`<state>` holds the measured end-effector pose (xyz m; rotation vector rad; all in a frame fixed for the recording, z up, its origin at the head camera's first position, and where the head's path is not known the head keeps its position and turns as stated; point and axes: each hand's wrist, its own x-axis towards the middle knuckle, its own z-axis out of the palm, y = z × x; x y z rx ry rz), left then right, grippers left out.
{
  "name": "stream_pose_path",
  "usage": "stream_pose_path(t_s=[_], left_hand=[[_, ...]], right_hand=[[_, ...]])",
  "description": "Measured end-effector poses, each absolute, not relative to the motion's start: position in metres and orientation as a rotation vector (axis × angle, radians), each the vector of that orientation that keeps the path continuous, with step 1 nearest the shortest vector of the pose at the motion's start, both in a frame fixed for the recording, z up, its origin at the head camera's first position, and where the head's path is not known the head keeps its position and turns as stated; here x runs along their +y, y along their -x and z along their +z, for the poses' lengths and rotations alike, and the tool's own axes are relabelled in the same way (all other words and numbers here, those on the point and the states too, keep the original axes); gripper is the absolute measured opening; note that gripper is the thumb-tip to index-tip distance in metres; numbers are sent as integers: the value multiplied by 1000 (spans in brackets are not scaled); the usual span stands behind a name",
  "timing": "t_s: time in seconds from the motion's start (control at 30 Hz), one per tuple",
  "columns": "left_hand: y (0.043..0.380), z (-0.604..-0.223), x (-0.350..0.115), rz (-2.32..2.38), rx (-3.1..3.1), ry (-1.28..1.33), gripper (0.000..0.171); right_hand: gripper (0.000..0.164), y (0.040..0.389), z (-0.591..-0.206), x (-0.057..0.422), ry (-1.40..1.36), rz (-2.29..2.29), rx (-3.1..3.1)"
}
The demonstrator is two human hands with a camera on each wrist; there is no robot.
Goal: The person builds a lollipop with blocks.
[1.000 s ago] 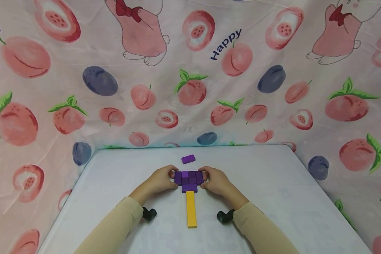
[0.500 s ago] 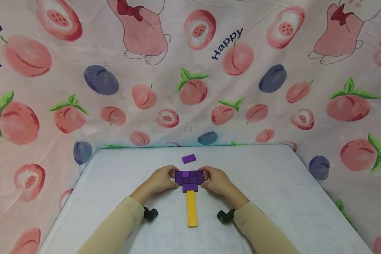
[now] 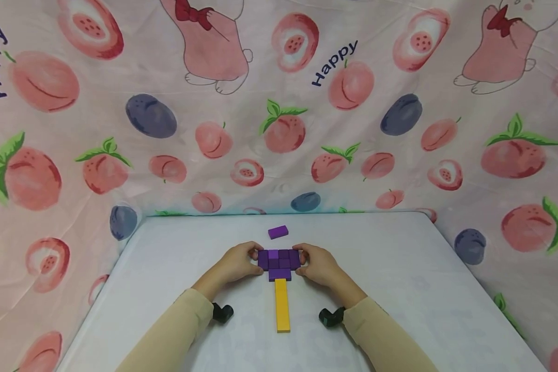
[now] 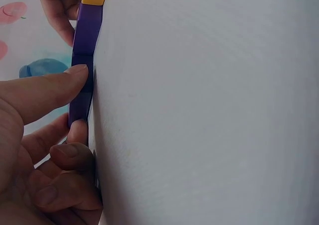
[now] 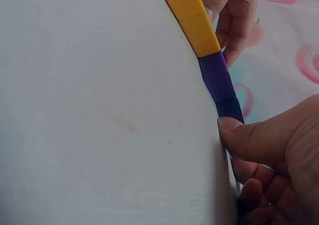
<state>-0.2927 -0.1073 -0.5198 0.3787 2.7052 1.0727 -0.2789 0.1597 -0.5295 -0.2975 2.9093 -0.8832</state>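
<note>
On the white table, several purple blocks (image 3: 284, 263) lie side by side in a flat cluster. One more purple block (image 3: 279, 275) sits against its near side, and a yellow strip (image 3: 282, 305) runs from there toward the person. My left hand (image 3: 237, 262) grips the cluster's left end block, thumb at the near corner and fingers at the far side. Mirroring it, my right hand (image 3: 318, 264) grips the right end block. In the left wrist view the thumb (image 4: 55, 88) presses a dark purple side. The right wrist view shows the yellow strip (image 5: 192, 23) made of joined blocks.
A loose purple block (image 3: 278, 232) lies tilted beyond the cluster. Behind the white table (image 3: 381, 248) hangs a peach-printed cloth (image 3: 251, 129). Black wrist devices (image 3: 222, 313) stick out from both sleeves over the table.
Both hands keep their hold on the end blocks. The whole scene has shifted slightly to the right in the head view; the blocks' arrangement looks the same.
</note>
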Motion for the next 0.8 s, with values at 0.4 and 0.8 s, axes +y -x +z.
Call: stream_pose_path(t_s=[0.4,0.8], left_hand=[[293,-521,-107,1084,2693,-356,56],[294,-520,-107,1086,2697,-363,54]], right_hand=[[64,279,-530,159,279,-902,2900],[65,279,-528,158,268,-876,2892]])
